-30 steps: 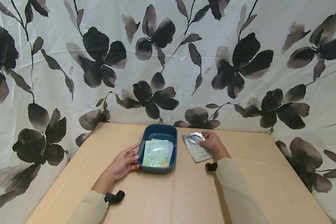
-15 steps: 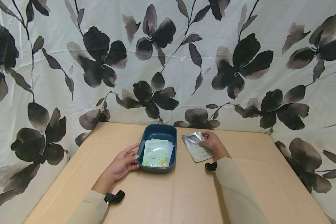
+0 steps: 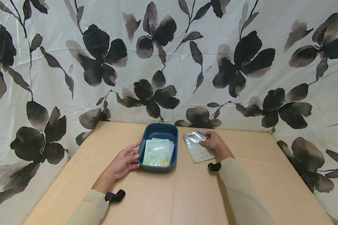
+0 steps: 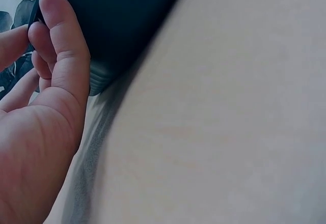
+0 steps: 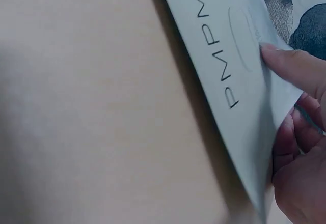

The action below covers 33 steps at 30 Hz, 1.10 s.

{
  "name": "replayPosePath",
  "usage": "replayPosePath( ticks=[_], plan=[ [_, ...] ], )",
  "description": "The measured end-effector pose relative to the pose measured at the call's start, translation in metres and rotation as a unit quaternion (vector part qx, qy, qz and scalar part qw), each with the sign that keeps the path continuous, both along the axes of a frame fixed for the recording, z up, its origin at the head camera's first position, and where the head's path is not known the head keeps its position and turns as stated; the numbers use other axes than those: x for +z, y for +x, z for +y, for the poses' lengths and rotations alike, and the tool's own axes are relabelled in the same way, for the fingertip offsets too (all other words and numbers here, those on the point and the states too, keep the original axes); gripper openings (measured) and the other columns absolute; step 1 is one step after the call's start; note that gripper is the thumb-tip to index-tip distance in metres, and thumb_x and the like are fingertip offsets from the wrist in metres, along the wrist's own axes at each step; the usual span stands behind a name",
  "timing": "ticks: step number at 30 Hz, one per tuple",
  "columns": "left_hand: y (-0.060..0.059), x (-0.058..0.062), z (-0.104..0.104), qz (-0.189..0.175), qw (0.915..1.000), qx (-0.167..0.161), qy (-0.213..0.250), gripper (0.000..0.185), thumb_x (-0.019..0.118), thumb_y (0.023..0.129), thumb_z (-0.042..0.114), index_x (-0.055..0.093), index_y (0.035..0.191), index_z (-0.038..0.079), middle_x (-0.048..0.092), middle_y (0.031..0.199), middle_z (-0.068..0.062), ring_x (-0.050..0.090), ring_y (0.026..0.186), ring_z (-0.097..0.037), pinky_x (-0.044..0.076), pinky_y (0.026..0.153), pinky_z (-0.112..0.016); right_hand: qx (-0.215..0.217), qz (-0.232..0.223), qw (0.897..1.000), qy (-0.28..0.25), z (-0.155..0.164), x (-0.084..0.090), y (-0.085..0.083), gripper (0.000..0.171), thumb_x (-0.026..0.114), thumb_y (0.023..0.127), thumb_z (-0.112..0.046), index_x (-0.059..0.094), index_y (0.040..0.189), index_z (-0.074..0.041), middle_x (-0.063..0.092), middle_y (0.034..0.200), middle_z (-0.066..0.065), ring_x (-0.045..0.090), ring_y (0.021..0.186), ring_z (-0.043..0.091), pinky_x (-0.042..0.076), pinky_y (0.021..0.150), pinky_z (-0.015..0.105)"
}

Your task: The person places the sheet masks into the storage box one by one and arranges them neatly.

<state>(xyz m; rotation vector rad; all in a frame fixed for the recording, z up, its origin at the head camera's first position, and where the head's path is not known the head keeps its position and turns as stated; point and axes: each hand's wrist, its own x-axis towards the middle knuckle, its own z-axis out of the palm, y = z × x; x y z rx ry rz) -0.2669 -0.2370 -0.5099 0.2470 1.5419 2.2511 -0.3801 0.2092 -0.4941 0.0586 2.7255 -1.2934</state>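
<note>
My left hand (image 3: 124, 163) holds the near left side of a dark blue plastic bin (image 3: 160, 169), its thumb at the rim. The left wrist view shows the thumb (image 4: 63, 35) against the bin's dark wall (image 4: 119, 20). In the bin lies a pale green sheet mask packet (image 3: 156, 152) with a plant print, over other packets mostly hidden beneath it. To the right of the bin, my right hand (image 3: 216, 145) pinches the edge of a silver sheet mask packet (image 3: 196, 150). In the right wrist view, the packet (image 5: 214, 46) carries the letters PMPM, and its gripped edge bends upward.
A light tan tabletop (image 3: 157, 200) lies under everything. A white cloth with dark flowers (image 3: 169, 62) hangs behind and beside the table. Each wrist wears a black band device, the left one (image 3: 115, 196) near the table front.
</note>
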Motion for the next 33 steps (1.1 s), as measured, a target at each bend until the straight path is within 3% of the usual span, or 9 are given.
replayPosePath(
  ticks=[7, 12, 19, 27, 33],
  plan=[
    [0.002, 0.0, -0.002, -0.008, 1.0, 0.001, 0.0, 0.068, 0.052, 0.104, -0.001, 0.023, 0.163, 0.015, 0.059, 0.116, -0.006, 0.067, 0.085, -0.014, 0.062, 0.079, -0.03, -0.004, 0.0, 1.0, -0.031, 0.005, -0.002, 0.002, 0.052, 0.084, 0.084, -0.011, 0.058, 0.128, 0.001, 0.057, 0.107, 0.012, 0.053, 0.097, 0.024, 0.046, 0.074, 0.026],
    [0.002, 0.0, -0.002, -0.005, 1.0, 0.0, 0.002, 0.068, 0.051, 0.104, -0.002, 0.022, 0.163, 0.014, 0.058, 0.115, -0.005, 0.067, 0.084, -0.014, 0.062, 0.079, -0.03, 0.019, -0.002, 0.999, -0.036, 0.012, 0.001, 0.005, 0.065, 0.083, 0.085, -0.01, 0.052, 0.142, -0.002, 0.062, 0.11, 0.015, 0.059, 0.096, 0.024, 0.051, 0.073, 0.025],
    [0.001, 0.001, -0.001, -0.005, 1.0, -0.002, 0.002, 0.068, 0.049, 0.104, -0.003, 0.021, 0.164, 0.014, 0.058, 0.114, -0.005, 0.068, 0.084, -0.014, 0.062, 0.078, -0.03, 0.035, -0.019, 0.998, -0.047, 0.02, 0.006, 0.012, 0.071, 0.081, 0.089, -0.019, 0.046, 0.149, -0.008, 0.063, 0.113, 0.018, 0.065, 0.089, 0.02, 0.058, 0.071, 0.028],
    [0.002, 0.003, 0.0, -0.01, 1.0, 0.0, 0.001, 0.067, 0.049, 0.104, -0.003, 0.023, 0.163, 0.015, 0.057, 0.115, -0.006, 0.067, 0.084, -0.014, 0.062, 0.078, -0.03, 0.053, -0.02, 0.993, -0.1, 0.028, 0.01, 0.024, 0.074, 0.082, 0.087, -0.01, 0.045, 0.15, -0.008, 0.06, 0.088, 0.007, 0.061, 0.075, 0.016, 0.055, 0.065, 0.025],
    [0.002, 0.003, -0.001, -0.011, 0.9999, 0.001, -0.001, 0.066, 0.05, 0.104, -0.002, 0.024, 0.163, 0.016, 0.057, 0.118, -0.007, 0.067, 0.085, -0.015, 0.062, 0.079, -0.03, 0.066, -0.029, 0.99, -0.12, 0.031, 0.009, 0.032, 0.077, 0.081, 0.086, -0.005, 0.041, 0.152, -0.002, 0.07, 0.108, 0.02, 0.069, 0.086, 0.018, 0.06, 0.073, 0.028]
  ],
)
